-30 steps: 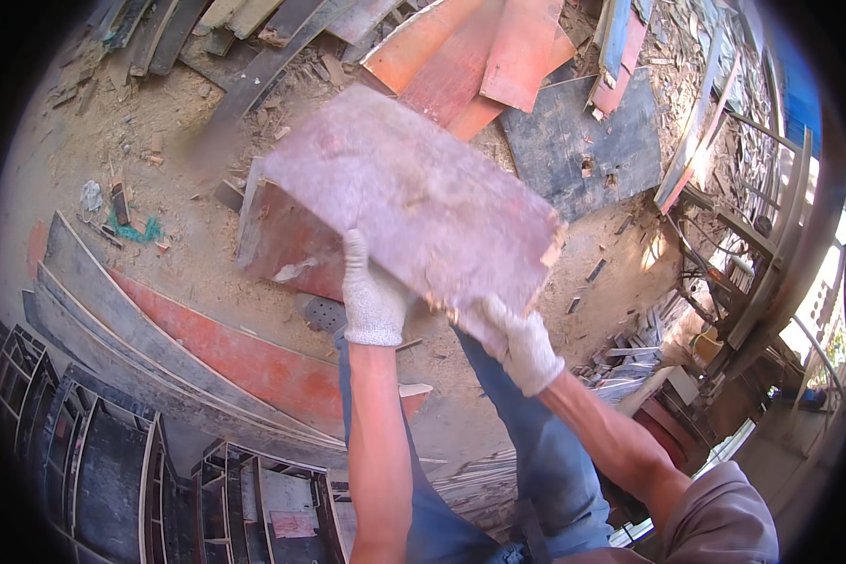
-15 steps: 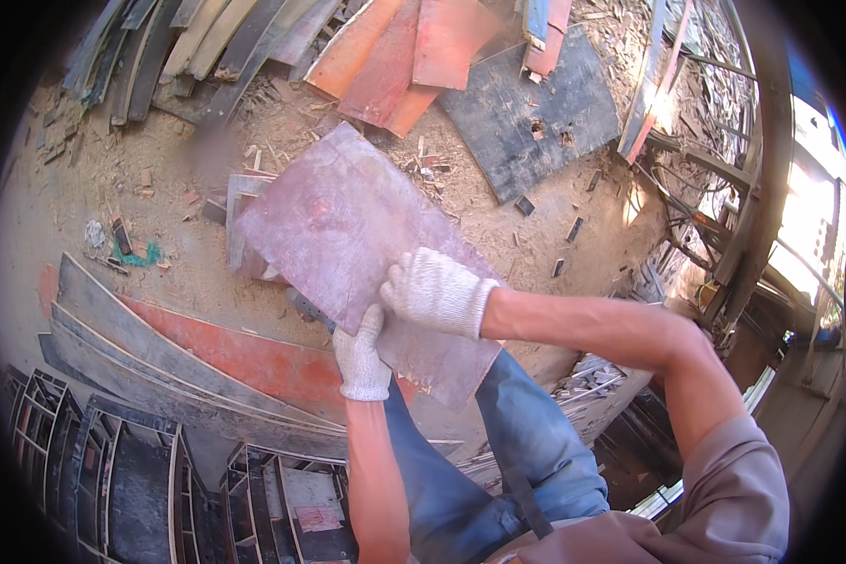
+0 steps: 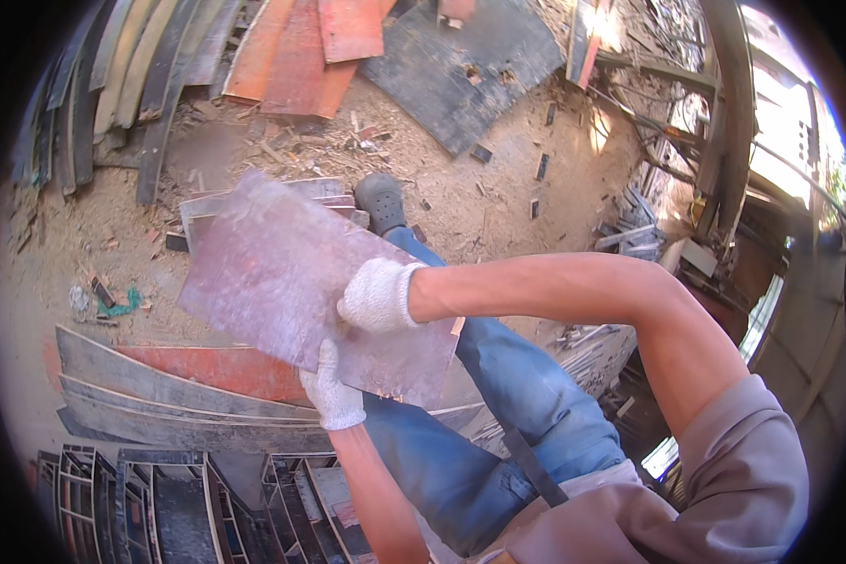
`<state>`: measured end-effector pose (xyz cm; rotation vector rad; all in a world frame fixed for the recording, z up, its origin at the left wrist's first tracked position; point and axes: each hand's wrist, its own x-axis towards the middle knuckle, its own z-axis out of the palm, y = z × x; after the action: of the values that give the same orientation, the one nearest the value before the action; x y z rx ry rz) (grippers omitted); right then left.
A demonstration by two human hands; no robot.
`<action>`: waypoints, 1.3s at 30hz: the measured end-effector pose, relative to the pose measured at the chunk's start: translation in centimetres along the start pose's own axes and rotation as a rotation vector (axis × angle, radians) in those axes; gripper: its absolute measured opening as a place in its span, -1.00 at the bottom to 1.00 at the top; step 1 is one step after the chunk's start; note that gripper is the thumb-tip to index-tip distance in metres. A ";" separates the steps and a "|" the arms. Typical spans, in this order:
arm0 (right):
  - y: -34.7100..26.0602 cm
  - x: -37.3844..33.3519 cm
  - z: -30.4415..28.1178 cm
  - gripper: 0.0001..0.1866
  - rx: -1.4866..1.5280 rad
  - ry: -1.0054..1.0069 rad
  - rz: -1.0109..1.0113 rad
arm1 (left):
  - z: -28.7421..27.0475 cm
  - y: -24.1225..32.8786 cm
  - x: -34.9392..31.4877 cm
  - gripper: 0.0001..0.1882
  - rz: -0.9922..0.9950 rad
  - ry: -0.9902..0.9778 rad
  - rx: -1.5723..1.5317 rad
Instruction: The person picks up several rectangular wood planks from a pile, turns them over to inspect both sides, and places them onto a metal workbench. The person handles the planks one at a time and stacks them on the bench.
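A worn, purplish-brown sheet of wood [image 3: 263,254], apparently plywood, is held tilted over my legs. My left hand [image 3: 334,387], in a white knit glove, grips its lower edge, with the thumb lying on the top face. My right hand [image 3: 378,295], gloved alike, is closed in a fist on the sheet's upper face near its right part. Whatever it may hold is hidden by the curled fingers. Beneath the sheet's far edge, a few flat boards [image 3: 197,205] stick out. My foot in a grey clog [image 3: 381,202] stands just past the sheet.
Orange-red boards [image 3: 287,61] and a large black panel [image 3: 461,70] lie ahead on the wood-chip-strewn ground. Long dark planks [image 3: 150,70] are stacked at far left. Grey and red sheets [image 3: 207,371] lie left of my legs, near black slatted frames [image 3: 169,498]. A post [image 3: 728,122] rises at right.
The sheet has turned and now lies flatter across my legs, both hands moving with it. My right leg has stretched forward, bringing the clog into view. The whole view has shifted slightly.
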<state>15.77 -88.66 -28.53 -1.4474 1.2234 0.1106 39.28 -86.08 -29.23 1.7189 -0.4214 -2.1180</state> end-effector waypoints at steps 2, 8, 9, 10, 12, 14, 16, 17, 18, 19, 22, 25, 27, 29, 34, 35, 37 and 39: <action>-1.4 0.4 1.5 -0.65 0.085 -0.031 -0.089 | 0.0 0.4 -1.5 -0.41 -0.059 0.035 -0.024; -2.8 1.4 1.1 -0.58 0.224 -0.108 -0.023 | -4.4 0.0 -1.9 -0.41 -0.194 0.080 -0.099; -2.6 1.5 0.8 -0.59 0.118 -0.121 -0.104 | -4.3 0.1 -1.8 -0.39 -0.191 0.074 -0.101; -2.1 1.7 0.2 -0.60 0.009 -0.133 -0.184 | -4.0 0.1 -1.5 -0.39 -0.200 0.050 -0.095; -1.1 1.6 -0.1 -0.62 -0.193 -0.157 -0.317 | -3.4 -0.1 -1.2 -0.37 -0.247 -0.011 -0.076; -1.0 2.0 -0.6 -0.63 -0.410 -0.175 -0.466 | -3.5 -0.8 -0.7 -0.37 -0.224 0.023 -0.057; -1.0 1.0 -0.4 -0.65 0.048 -0.053 -0.164 | -3.4 -1.4 0.1 -0.42 -0.248 0.084 -0.091; -0.9 0.4 -0.3 -0.66 0.276 0.006 -0.010 | -3.5 -1.7 0.5 -0.42 -0.266 0.078 -0.123; -0.9 0.2 -1.6 -0.66 0.610 -0.064 0.062 | -4.2 -2.3 0.6 -0.43 -0.274 0.086 -0.163; -0.9 -1.1 -3.9 -0.68 0.847 -0.030 0.172 | -4.4 -2.7 1.0 -0.44 -0.283 0.087 -0.203; 1.2 -4.0 -9.2 -0.65 1.350 0.375 0.353 | -5.4 -2.8 0.8 -0.51 -0.333 0.348 -0.246; 9.8 -6.7 -5.7 -0.33 0.853 0.779 0.282 | -4.6 -1.5 0.6 -0.50 -0.379 0.456 -0.225; 10.2 -10.2 -2.2 -0.18 0.288 0.643 0.193 | -3.1 1.1 0.1 -0.47 -0.514 0.429 -0.264; 9.7 -11.8 1.5 -0.05 -0.053 0.461 0.058 | -4.9 1.0 0.2 -0.45 -0.483 0.380 -0.245; 7.3 -11.8 3.5 0.11 0.394 0.620 0.200 | -2.3 4.4 -1.1 -0.48 -0.591 0.345 -0.011; 6.7 -11.2 2.8 0.11 0.426 0.627 0.143 | -3.8 4.3 -0.9 -0.50 -0.610 0.266 -0.012; 6.3 -9.8 2.4 0.05 0.360 0.663 -0.080 | -8.3 3.0 -0.1 -0.52 -0.654 0.109 0.000; 5.9 -9.7 2.4 -0.23 0.668 0.574 -0.115 | -4.5 4.5 -1.9 -0.47 -0.632 0.104 -0.038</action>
<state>8.54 -79.71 -26.75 -0.9657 1.4366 -0.7724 44.48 -89.09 -26.46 2.1269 0.2304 -2.3955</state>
